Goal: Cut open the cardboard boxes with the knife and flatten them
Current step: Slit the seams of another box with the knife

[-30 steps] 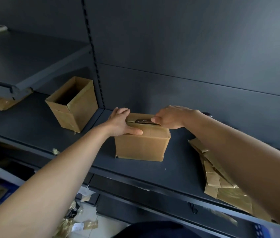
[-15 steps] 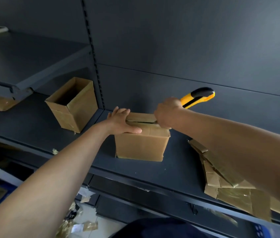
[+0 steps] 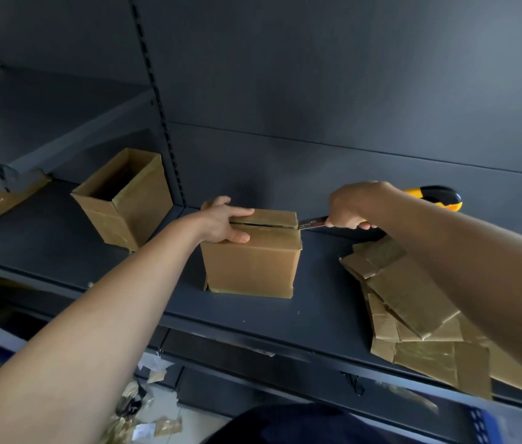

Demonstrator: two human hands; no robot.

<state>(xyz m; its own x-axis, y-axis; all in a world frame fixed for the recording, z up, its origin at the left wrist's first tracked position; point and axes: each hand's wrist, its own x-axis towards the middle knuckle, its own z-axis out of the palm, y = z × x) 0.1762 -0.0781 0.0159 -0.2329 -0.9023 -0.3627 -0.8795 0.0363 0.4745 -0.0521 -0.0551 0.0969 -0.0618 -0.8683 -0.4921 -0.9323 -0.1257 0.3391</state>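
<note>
Head view: the box (image 3: 250,267) stands on the shelf (image 3: 285,318), its top seam slit and the far flap a little raised. My left hand (image 3: 224,224) presses spread on the top's left end, fingers fairly straight, clasping nothing. My right hand (image 3: 349,208) is clamped round the knife (image 3: 435,200) just right of the box, blade tip at its top right corner. I judge the box light, empty and thin-walled. It could slide or buckle, so I'd hold it down near an edge, fingers off the seam. Left of the box stands an open box (image 3: 125,200); right of it lies flat cardboard (image 3: 413,299).
</note>
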